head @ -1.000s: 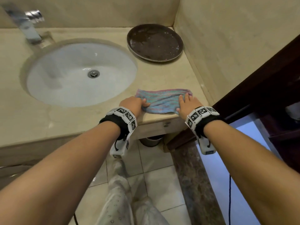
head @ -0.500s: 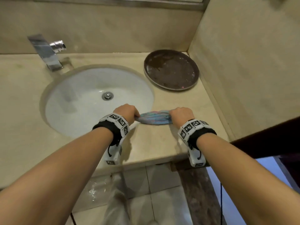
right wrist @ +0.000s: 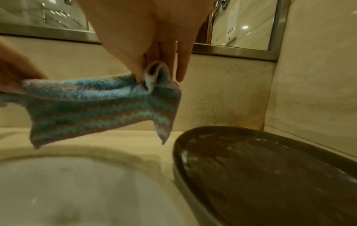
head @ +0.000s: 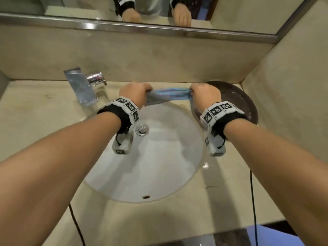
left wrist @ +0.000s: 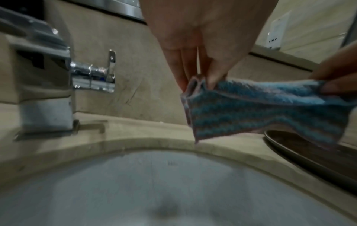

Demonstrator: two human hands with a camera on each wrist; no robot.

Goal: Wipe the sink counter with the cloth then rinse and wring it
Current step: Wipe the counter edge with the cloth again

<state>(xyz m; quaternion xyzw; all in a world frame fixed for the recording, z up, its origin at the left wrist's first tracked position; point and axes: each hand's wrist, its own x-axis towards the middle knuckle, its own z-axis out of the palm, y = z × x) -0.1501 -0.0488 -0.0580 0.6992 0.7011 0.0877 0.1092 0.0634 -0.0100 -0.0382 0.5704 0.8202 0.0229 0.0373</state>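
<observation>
Each hand, left hand (head: 135, 94) and right hand (head: 205, 95), pinches the cloth (left wrist: 270, 110); wrist views reveal hanging folds.

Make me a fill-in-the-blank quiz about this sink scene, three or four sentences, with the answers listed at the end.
1. The striped cloth is held stretched between ____ hands.
2. The left hand pinches the cloth's end nearer the ____.
3. The round brown tray sits on the counter to the ____ of the white basin.
4. No ____ runs from the chrome faucet.

Missing words: two; faucet; right; water
</observation>
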